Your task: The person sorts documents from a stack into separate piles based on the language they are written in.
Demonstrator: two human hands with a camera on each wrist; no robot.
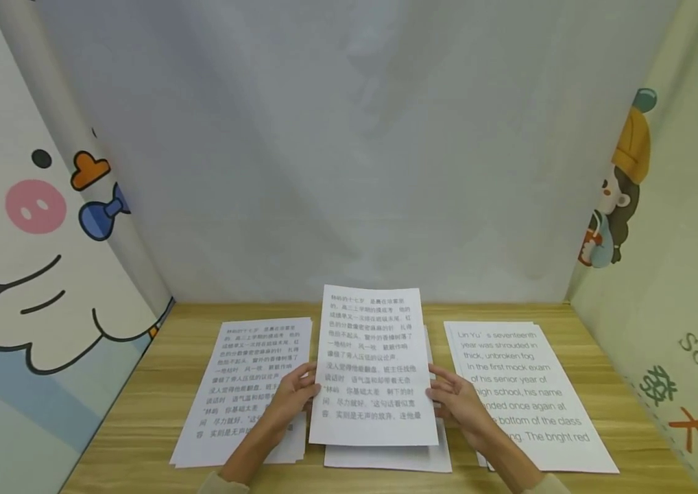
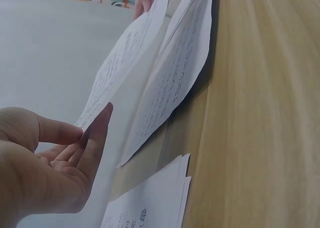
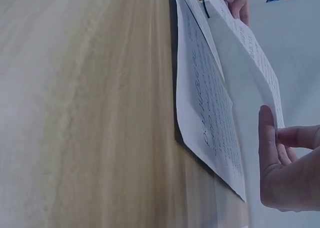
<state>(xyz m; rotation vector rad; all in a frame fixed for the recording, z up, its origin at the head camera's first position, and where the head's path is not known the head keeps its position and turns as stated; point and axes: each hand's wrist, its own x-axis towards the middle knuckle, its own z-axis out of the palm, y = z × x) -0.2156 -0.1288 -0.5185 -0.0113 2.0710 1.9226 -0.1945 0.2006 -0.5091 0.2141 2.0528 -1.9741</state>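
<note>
A printed sheet of paper (image 1: 374, 367) with Chinese text is held up above the table, tilted towards me. My left hand (image 1: 295, 401) pinches its left edge between thumb and fingers, as the left wrist view also shows at the sheet's (image 2: 120, 67) near side. On the opposite edge, my right hand (image 1: 460, 405) pinches the paper the same way, thumb on the printed face. Beneath it lies the middle paper stack (image 1: 386, 460), mostly hidden; the right wrist view shows print on the lower paper (image 3: 205, 92).
To the left lies a stack of Chinese-text sheets (image 1: 244, 384), partly behind the left forearm. On the right, a stack of English-text sheets (image 1: 528, 384) is partly covered by the right forearm. The wooden table (image 1: 133, 425) meets a grey backdrop (image 1: 355, 151) and patterned side walls.
</note>
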